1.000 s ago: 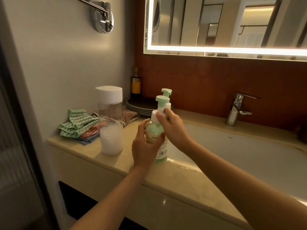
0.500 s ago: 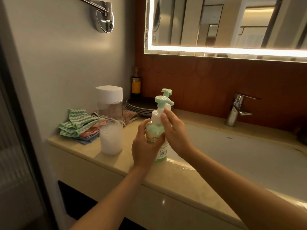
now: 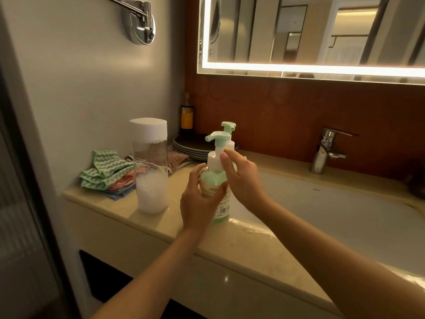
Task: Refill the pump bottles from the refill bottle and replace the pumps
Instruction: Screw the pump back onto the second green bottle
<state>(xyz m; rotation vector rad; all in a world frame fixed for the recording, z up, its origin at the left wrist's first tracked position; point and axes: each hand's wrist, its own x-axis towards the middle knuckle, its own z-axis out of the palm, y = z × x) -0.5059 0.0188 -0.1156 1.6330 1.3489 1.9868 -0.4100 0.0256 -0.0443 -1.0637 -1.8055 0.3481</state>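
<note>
Pinching the pump (image 3: pixel 216 146), right hand (image 3: pixel 243 178) has swung it leftward; left hand (image 3: pixel 197 199) grips bottle (image 3: pixel 222 210).

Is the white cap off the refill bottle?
No, the white cap sits on top of the refill bottle, which stands on the counter.

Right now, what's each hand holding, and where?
Left hand grips the front pump bottle round its body. Right hand has fingertips on its white collar; a pinch can't be confirmed.
</note>
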